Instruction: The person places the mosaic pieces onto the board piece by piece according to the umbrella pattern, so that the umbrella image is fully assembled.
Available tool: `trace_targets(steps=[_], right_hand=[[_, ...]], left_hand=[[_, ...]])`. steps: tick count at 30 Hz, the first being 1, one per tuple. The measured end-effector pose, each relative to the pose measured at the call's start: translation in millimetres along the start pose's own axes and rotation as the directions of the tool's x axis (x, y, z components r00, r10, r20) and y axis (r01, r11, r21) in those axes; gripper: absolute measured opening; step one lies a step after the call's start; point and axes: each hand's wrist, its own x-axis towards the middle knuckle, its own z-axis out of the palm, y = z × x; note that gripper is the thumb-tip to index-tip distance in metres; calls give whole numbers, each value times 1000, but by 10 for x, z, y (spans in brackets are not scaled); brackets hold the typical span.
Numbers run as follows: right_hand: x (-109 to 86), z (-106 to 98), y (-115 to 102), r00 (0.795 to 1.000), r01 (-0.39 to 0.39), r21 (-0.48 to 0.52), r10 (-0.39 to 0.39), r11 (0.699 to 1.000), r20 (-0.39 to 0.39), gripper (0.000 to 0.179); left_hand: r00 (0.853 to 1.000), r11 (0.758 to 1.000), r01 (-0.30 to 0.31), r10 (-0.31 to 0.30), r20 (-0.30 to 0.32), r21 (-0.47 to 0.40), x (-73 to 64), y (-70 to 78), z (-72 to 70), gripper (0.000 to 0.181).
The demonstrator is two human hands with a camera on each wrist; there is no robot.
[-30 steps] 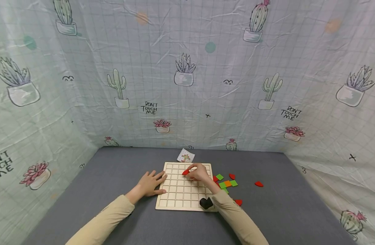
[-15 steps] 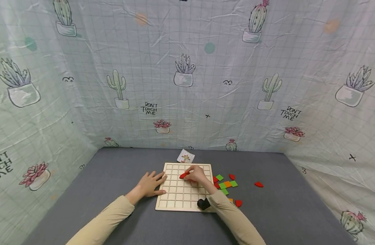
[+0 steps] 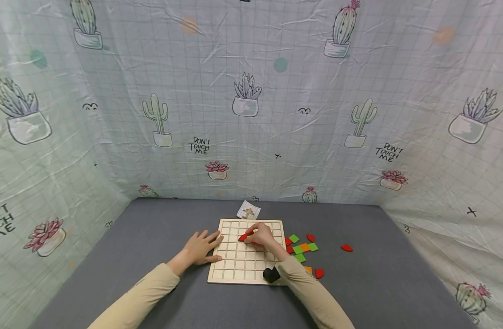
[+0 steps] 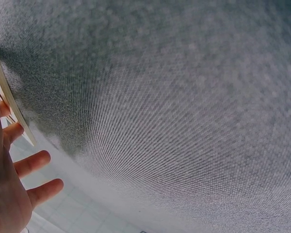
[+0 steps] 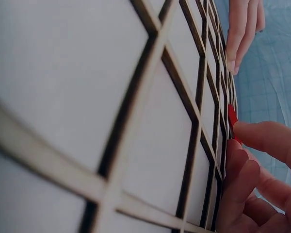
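Note:
A pale wooden board (image 3: pixel 235 265) with a raised grid of square cells lies on the table. My right hand (image 3: pixel 261 236) pinches a small red petal-shaped tile (image 3: pixel 242 237) between thumb and index finger, low over the board's upper middle. In the right wrist view the red tile (image 5: pixel 232 115) stands tilted at the grid, with the other fingers curled beside it. My left hand (image 3: pixel 199 248) rests with spread fingers at the board's left edge, fingertips on its rim. The left wrist view shows that hand (image 4: pixel 9 194) with straight fingers at the board's edge.
Right of the board lie several loose tiles, among them green squares (image 3: pixel 300 258), an orange square (image 3: pixel 304 247) and red curved pieces (image 3: pixel 346 247). A small card (image 3: pixel 249 210) with a coloured pattern lies behind the board. A patterned curtain (image 3: pixel 251 151) encloses the grey table (image 3: pixel 173 301).
The right hand has moved slightly left and toward the near side with the red tile, lowering it to the board. The left hand has stayed in place.

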Motion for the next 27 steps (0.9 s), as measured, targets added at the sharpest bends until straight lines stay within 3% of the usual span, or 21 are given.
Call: trace_targets(steps=[7, 17, 27], right_hand=[[15, 14, -10, 999, -29, -12, 29, 1000, 15, 24], [21, 11, -23, 1000, 23, -92, -23, 996, -5, 23], [7, 19, -33, 999, 44, -96, -44, 994, 4, 25]], left_hand=[[1000, 1000, 4, -4, 15, -9, 1, 7, -11, 65], [1000, 1000, -4, 4, 4, -9, -15, 12, -33, 65], [1000, 1000, -3, 3, -7, -6, -13, -3, 9, 64]])
